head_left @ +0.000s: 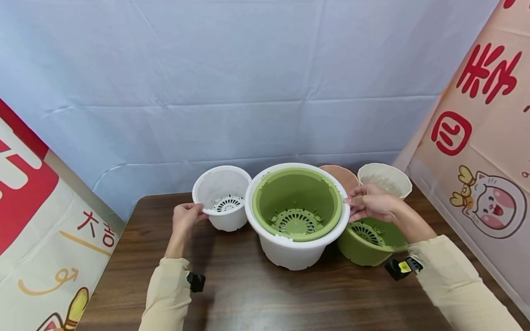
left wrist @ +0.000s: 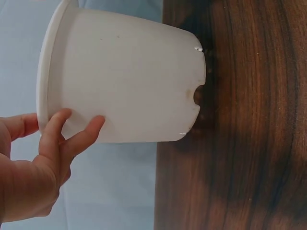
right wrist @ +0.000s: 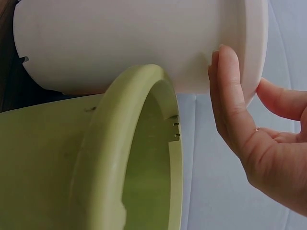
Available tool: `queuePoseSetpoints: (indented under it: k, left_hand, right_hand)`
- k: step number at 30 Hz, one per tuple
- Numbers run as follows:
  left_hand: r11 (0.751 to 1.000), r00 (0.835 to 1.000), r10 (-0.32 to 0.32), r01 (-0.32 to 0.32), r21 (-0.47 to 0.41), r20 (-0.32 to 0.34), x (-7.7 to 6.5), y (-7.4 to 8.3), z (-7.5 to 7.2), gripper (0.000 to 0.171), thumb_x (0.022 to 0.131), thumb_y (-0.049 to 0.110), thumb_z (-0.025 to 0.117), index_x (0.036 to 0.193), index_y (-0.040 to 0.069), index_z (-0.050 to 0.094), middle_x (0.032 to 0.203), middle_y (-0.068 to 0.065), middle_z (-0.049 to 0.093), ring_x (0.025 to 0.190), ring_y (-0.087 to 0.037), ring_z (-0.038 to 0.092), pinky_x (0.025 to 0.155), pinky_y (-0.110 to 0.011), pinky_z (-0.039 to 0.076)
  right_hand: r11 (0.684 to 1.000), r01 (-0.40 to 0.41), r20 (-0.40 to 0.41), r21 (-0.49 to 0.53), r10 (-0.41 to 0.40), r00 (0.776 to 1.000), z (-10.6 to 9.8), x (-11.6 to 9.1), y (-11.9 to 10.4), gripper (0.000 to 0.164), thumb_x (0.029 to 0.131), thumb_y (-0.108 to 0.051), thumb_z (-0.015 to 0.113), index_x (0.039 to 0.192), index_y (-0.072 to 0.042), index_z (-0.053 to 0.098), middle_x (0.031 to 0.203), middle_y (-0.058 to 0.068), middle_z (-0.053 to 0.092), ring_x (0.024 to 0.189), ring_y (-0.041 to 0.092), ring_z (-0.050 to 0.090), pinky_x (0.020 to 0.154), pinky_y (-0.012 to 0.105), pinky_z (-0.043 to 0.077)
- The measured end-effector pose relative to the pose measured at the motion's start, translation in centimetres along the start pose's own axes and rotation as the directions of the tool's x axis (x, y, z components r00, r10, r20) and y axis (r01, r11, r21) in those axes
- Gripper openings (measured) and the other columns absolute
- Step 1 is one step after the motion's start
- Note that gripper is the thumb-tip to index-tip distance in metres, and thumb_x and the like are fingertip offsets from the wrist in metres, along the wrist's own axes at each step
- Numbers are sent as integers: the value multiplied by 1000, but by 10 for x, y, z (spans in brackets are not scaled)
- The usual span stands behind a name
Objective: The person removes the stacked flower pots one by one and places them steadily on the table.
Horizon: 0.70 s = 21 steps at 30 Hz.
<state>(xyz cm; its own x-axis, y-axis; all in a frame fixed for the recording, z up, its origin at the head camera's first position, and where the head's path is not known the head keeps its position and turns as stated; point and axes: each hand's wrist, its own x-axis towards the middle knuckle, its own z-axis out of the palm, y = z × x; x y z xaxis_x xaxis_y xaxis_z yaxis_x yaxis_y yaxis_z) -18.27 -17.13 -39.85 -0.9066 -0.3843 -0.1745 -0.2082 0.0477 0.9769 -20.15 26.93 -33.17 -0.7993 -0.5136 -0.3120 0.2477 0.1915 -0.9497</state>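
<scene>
My left hand (head_left: pixel 185 221) pinches the rim of a small white flowerpot (head_left: pixel 228 222), thumb on one side of the rim and fingertips against the outer wall in the left wrist view. To its right stands a large white flowerpot (head_left: pixel 290 255) with a green flowerpot (head_left: pixel 299 189) nested inside, slotted base visible. My right hand (head_left: pixel 372 203) grips the right rim of that large white pot between thumb and fingers. Below this hand is a second green flowerpot (head_left: pixel 359 252), its rim close to the white pot's wall in the right wrist view.
Behind the right hand stand an orange-pink pot (head_left: pixel 339 174) and a cream pot (head_left: pixel 385 177), both partly hidden. All the pots are on a dark wooden table (head_left: pixel 256 299). A pale blue cloth (head_left: pixel 232 92) hangs behind, with printed cloths at both sides.
</scene>
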Motion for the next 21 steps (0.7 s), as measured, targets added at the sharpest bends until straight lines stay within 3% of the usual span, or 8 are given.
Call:
queuePoseSetpoints:
  k: [6, 12, 21]
  left_hand:
    - [999, 1000, -8, 9, -36, 12, 0, 0, 4, 25, 88, 0, 51, 102, -21, 51, 62, -2, 57, 53, -5, 59, 65, -24, 54]
    - [998, 1000, -14, 16, -58, 27, 2, 0, 6, 26, 89, 0, 51, 104, -21, 50, 69, -5, 57, 55, -5, 59, 61, -19, 53]
    - [999, 998, -33, 34, -1, 61, 4, -2, 6, 31, 91, 3, 51, 111, -20, 47, 86, -14, 55, 59, -4, 60, 64, -18, 53]
  right_hand:
    - [1000, -11, -6, 1, 11, 1000, 0, 0, 0, 10, 93, 3, 41, 97, 12, 38, 79, 14, 57, 70, 22, 62, 72, 36, 55]
    - [1000, -16, -6, 2, 16, 1000, 0, 0, -1, 8, 93, 4, 41, 96, 11, 39, 79, 14, 57, 71, 22, 62, 72, 36, 55]
    - [1000, -21, -11, 2, 21, 1000, -1, 1, 0, 8, 93, 4, 40, 97, 10, 38, 79, 13, 57, 70, 22, 62, 72, 36, 55]
